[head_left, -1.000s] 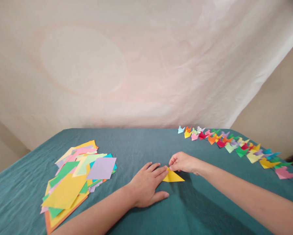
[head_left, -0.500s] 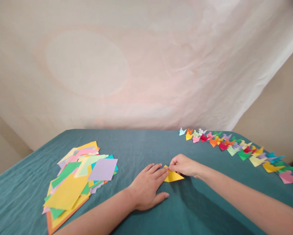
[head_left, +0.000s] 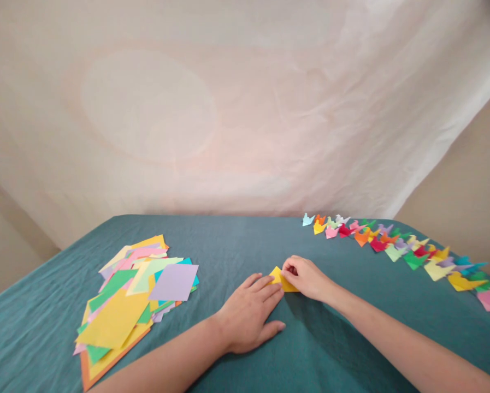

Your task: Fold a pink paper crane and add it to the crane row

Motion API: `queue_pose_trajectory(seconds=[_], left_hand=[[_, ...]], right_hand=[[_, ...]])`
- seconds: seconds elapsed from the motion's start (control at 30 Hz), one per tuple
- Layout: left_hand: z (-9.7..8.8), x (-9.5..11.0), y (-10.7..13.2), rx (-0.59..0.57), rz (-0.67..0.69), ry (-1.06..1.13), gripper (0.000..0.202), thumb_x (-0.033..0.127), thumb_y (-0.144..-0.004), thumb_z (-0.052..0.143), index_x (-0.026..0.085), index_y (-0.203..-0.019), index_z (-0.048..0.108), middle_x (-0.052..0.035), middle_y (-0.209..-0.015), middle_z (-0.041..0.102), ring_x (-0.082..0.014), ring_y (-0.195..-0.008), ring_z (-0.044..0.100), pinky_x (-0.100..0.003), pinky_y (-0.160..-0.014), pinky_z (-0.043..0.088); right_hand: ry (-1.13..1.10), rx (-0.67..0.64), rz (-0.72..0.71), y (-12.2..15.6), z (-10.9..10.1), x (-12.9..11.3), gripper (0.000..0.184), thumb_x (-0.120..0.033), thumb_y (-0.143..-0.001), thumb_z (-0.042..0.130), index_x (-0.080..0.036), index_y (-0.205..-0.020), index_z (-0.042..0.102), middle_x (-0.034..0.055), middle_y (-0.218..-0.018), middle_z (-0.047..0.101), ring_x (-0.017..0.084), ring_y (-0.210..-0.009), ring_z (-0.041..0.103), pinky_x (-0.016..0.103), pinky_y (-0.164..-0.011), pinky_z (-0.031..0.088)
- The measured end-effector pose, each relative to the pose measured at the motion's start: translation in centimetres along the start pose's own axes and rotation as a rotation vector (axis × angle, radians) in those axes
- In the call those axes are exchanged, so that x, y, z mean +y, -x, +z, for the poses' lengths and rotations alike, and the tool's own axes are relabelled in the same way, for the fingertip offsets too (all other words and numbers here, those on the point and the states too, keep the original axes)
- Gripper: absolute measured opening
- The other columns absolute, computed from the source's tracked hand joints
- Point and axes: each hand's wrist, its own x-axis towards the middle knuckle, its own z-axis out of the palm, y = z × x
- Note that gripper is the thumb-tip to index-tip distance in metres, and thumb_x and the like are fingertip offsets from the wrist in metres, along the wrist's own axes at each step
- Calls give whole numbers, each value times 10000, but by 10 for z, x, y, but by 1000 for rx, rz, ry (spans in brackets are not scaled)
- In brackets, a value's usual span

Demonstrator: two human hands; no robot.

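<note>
A small folded piece of yellow origami paper (head_left: 276, 272) lies on the table in front of me, partly hidden under my fingers. My left hand (head_left: 251, 314) rests flat with its fingertips on the paper's left side and the thumb apart on the cloth. With thumb and forefinger pinched at the paper's right part, my right hand (head_left: 304, 275) covers its right side. Exactly how the paper is folded there cannot be made out.
Left of my hands spreads a loose pile of coloured paper sheets (head_left: 113, 322), with a lilac square (head_left: 173, 283) on top. Rows of small folded paper birds (head_left: 415, 260) run along the right side of the green tablecloth (head_left: 236, 240). A pale cloth (head_left: 248, 136) hangs behind.
The yellow paper's outline has changed: its upper tip now shows above my left fingers, and less shows at the right. My right fingers still pinch it. The view has shifted slightly.
</note>
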Motion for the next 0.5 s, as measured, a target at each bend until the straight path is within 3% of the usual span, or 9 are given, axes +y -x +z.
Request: queue_pose_trajectory(seconds=[0.5], left_hand=[[0,-2,-1,-47,-15,43,549,522,-902,306,203,-1347,341,-65,-1388,383,-245,-1293,299,-422,-1092,147]], right_hand=[[50,127,-14,6,7,1,98,-151,-769,482,-174,-688,532,18,-721,536,153,-712,505,265,-684,393]])
